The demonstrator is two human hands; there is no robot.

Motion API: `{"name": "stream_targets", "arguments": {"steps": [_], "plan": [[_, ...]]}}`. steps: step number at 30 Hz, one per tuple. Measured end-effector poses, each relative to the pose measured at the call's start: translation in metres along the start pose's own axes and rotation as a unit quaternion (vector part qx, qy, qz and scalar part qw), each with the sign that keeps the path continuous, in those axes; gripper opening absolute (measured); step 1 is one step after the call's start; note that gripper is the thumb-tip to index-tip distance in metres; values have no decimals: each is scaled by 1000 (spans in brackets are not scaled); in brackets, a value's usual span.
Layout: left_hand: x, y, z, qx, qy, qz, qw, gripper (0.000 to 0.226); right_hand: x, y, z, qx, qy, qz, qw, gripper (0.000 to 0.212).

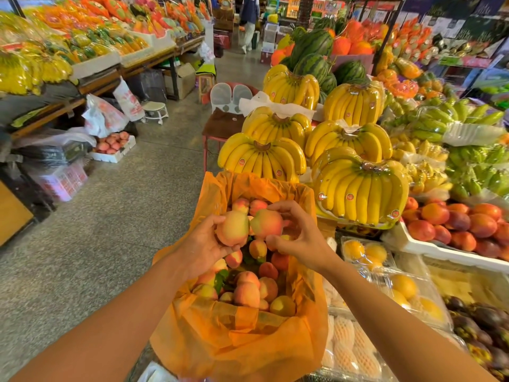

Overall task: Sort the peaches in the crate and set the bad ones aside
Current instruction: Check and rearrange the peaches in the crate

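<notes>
- Left hand (203, 249) grips one peach, call it the left peach (232, 228), fingers and thumb curled round it from below.
- Right hand (300, 238) grips a second one, the right peach (266, 224), pinched between thumb and curled fingertips.
- Both held peaches are up over the far half of the crate (309, 288), side by side, about touching; can't tell for sure.
- Both are yellow-pink with a red blush. Can't make out any damage from here.
- The crate is lined with an orange liner (242, 343), which spills over the rim on all sides and hides the walls.
- The loose peaches (248, 290) fill the crate, a few green leaves among them.
- Both forearms reach in from the near edge, one on each side of the crate.
- Banana bunches (358, 188) are stacked just beyond and to the right of the crate, red stickers on them.
- A white tray (413, 244) of red-orange fruit (454, 224) sits right of the bananas.
- Clear boxes of oranges (405, 285) stand just right of the crate.
- Watermelons (311, 48) are piled behind the bananas.
- A floor tray of peaches (113, 144) lies across the aisle on the left, well apart from the crate.
- A person (249, 17) stands at the far end of the aisle.
</notes>
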State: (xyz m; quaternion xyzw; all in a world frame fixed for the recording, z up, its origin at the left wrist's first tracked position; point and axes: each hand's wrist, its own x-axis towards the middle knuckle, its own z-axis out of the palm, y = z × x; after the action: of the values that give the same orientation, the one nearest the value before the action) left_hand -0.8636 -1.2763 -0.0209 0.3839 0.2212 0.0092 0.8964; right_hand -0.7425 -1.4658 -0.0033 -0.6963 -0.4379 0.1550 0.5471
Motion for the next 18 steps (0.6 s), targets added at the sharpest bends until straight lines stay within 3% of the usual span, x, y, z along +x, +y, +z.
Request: {"name": "stream_targets", "arguments": {"steps": [6,13,18], "plan": [[-3,-2,2,44,12,23,999,61,-9,1,4,90,8,17,996,43],[-2,-2,2,32,35,23,999,63,-13,4,4,110,19,45,993,35],[-6,-2,-1,78,25,27,996,60,-14,3,-2,170,-16,142,975,43]]}}
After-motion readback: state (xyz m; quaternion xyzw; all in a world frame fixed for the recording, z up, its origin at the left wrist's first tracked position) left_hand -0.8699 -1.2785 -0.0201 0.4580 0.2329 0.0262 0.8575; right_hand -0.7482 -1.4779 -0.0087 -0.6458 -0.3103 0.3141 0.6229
